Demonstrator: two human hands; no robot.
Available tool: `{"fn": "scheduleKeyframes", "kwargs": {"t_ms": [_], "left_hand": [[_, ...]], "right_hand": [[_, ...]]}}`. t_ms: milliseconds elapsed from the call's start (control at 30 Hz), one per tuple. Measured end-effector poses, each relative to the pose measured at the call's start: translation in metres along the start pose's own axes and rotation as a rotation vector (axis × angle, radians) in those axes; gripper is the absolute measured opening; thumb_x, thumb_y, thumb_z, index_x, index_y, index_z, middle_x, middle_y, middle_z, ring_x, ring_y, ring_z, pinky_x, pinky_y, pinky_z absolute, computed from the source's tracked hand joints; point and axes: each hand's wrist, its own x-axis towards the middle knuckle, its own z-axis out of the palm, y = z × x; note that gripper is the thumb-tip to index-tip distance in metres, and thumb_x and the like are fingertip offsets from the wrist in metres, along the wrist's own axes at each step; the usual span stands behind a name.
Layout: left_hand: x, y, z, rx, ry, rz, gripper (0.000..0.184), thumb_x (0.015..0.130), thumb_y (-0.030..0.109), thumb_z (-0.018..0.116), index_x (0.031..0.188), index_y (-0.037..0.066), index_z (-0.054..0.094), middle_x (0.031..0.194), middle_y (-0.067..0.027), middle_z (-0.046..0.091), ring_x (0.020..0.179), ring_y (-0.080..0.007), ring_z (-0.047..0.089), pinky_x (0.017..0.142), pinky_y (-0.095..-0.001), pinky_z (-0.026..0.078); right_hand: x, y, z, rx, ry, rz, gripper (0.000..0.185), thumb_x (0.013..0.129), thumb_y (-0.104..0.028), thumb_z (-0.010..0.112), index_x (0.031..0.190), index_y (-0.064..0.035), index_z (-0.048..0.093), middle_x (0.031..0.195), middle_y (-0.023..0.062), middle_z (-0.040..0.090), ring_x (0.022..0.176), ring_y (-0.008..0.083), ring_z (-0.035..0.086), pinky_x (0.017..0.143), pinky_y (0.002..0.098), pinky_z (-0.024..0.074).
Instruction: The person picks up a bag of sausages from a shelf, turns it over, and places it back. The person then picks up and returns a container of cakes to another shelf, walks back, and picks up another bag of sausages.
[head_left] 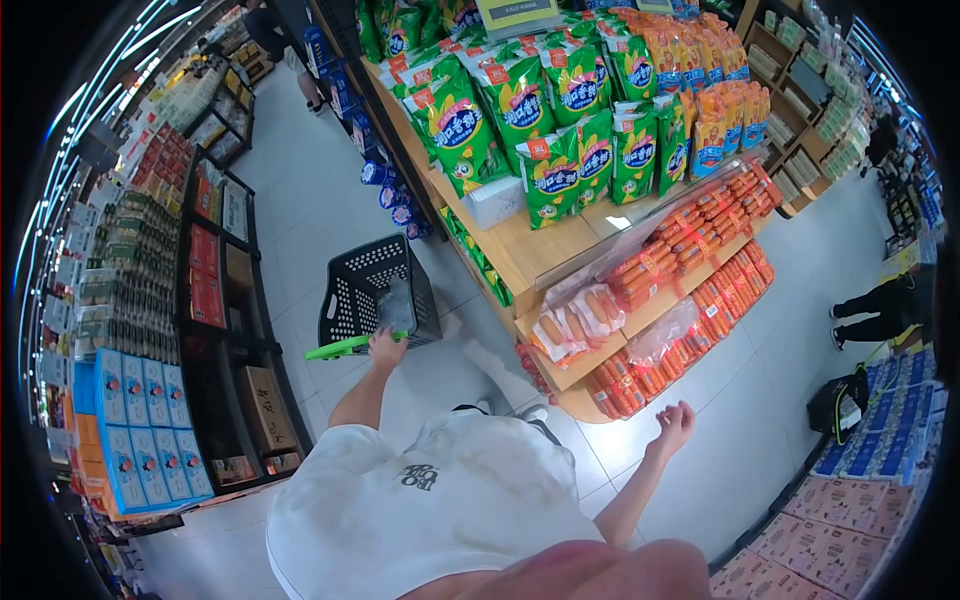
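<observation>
My left hand (387, 347) is closed around the green handle (345, 347) of a dark shopping basket (425, 300). Perforated walls surround the basket's inside, where a clear plastic item (396, 303) lies; I cannot make out what it is. Out to the side, my right hand (676, 425) hangs in the air with loosely bent fingers apart and nothing in it. Nearest to that hand are red-wrapped sausages (640, 378) on the low shelf of a wooden display (500, 240). Green snack bags (455, 125) stand on its top.
Orange-and-blue packs (712, 130) share the display's top. Dark shelving (215, 350) with blue-and-white cartons (145, 430) lines the left. On the right are stacked boxes (840, 520), a dark basket (838, 405) and a person in dark trousers (885, 305). Another person (270, 35) stands far up the left aisle.
</observation>
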Motion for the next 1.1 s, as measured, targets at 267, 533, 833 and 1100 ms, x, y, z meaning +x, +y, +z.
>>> {"fn": "scheduleKeyframes", "kwargs": {"t_ms": [267,533,833,1100], "left_hand": [[0.016,-0.046,-0.044,-0.245,0.317,0.178,0.012,0.080,0.010,0.062,0.092,0.009,0.063,0.096,-0.0091,0.058,0.098,-0.0294,0.054,0.083,-0.0404,0.047],[0.017,-0.083,-0.070,0.033,0.245,0.106,0.030,0.084,0.034,0.058,0.097,0.010,0.070,0.099,-0.0100,0.066,0.099,-0.0298,0.057,0.091,-0.0452,0.040],[0.020,-0.112,-0.080,0.079,-0.396,0.101,0.071,0.077,0.067,0.058,0.113,0.007,0.069,0.108,-0.0174,0.069,0.109,-0.0310,0.062,0.103,-0.0504,0.032],[-0.063,-0.105,-0.075,0.033,-0.376,0.142,0.072,0.072,0.066,0.065,0.113,0.007,0.067,0.106,-0.0165,0.069,0.106,-0.0321,0.063,0.098,-0.0498,0.037]], "right_hand": [[-0.103,0.165,-0.109,-0.083,0.380,0.414,0.009,0.092,-0.013,0.054,0.097,-0.0058,0.051,0.074,0.0079,0.057,0.059,0.0156,0.052,0.048,0.0282,0.0443],[-0.242,0.218,-0.154,-0.401,0.016,0.891,0.031,0.090,-0.019,0.054,0.116,-0.0018,0.052,0.088,0.0157,0.065,0.073,0.0260,0.063,0.062,0.0405,0.0529],[-0.274,0.227,-0.178,-0.375,0.075,0.908,0.037,0.091,-0.020,0.053,0.123,-0.0023,0.050,0.098,0.0178,0.065,0.077,0.0272,0.065,0.067,0.0420,0.0543],[-0.239,0.227,-0.180,-0.319,-0.040,0.768,0.037,0.094,-0.024,0.054,0.122,-0.0003,0.048,0.102,0.0186,0.063,0.084,0.0285,0.065,0.069,0.0416,0.0565]]}}
